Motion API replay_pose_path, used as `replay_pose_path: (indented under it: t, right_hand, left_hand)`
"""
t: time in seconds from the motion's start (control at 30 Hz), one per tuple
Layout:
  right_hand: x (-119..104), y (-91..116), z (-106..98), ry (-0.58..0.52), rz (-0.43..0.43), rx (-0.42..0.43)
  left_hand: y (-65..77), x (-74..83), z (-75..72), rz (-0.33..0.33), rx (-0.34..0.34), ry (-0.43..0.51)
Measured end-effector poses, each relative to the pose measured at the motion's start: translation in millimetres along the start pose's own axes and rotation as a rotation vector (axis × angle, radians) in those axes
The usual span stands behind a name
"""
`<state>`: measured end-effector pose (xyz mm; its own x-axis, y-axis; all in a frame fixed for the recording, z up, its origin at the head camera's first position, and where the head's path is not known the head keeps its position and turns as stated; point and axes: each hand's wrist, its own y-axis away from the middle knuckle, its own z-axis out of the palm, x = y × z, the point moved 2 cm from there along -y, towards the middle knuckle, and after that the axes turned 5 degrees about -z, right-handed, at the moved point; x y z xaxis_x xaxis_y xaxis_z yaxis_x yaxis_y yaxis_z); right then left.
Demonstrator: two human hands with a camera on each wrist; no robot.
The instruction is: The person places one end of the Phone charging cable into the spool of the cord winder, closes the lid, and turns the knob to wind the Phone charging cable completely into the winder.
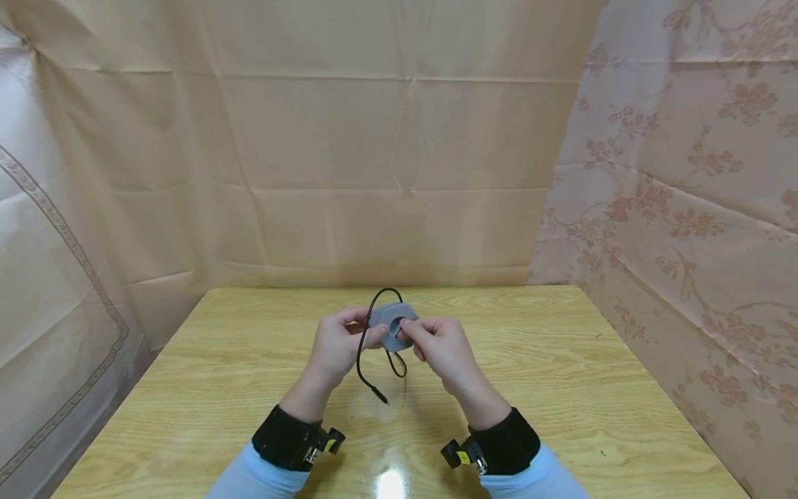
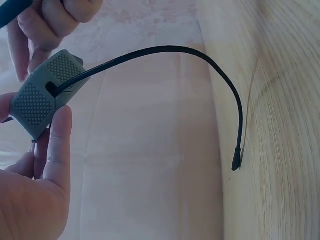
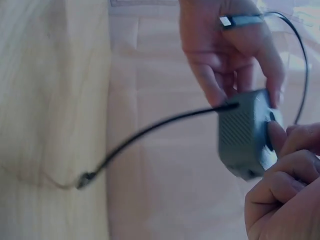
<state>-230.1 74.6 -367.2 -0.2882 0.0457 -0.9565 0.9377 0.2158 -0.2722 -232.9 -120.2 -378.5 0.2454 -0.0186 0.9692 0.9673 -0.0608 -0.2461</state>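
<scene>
A grey faceted cable winder [image 1: 386, 315] with a round opening in its face is held up over the table between both hands. My left hand [image 1: 334, 346] grips its left side between thumb and fingers. At the round opening, thumb and forefinger of my right hand [image 1: 445, 346] pinch the winder; the tips are partly hidden inside. A black cable [image 2: 170, 49] comes out of a slot in the textured side and curves down to a slim plug [image 2: 236, 160]. In the right wrist view, a flat plug [image 3: 240, 21] on another stretch of cable overlaps the left hand.
Below the hands lies a wood-grain table [image 1: 249, 388], its far edge close to a hanging beige cloth [image 1: 374, 138]. Flowered cloth [image 1: 686, 208] hangs on the right and white cloth [image 1: 50, 277] on the left. Both wrists wear black bands [image 1: 283, 440] with small cameras.
</scene>
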Motion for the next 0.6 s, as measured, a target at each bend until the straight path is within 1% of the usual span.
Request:
replay_pose_path:
  t: [0.1, 0.27, 0.33, 0.4, 0.5, 0.6]
  right_hand:
    - [-6, 1, -9, 0.088, -0.088, -0.007]
    - [-18, 2, -26, 0.281, -0.287, -0.042]
    - [-22, 3, -31, 0.357, -0.345, -0.069]
    - [-26, 5, -34, 0.441, -0.378, -0.100]
    - [-31, 8, -36, 0.573, -0.417, -0.123]
    - [-35, 10, -40, 0.694, -0.471, -0.116]
  left_hand:
    - [-0.8, 0.4, -0.9, -0.039, -0.004, 0.037]
    - [-1.6, 2.5, -4.8, -0.102, 0.019, 0.029]
    - [-2.0, 3.0, -6.7, -0.118, 0.029, 0.022]
    - [-2.6, 3.5, -8.3, -0.120, 0.033, 0.018]
    - [-4.0, 3.3, -9.9, -0.102, 0.031, 0.021]
    - [-4.3, 3.9, -10.0, -0.084, 0.022, 0.024]
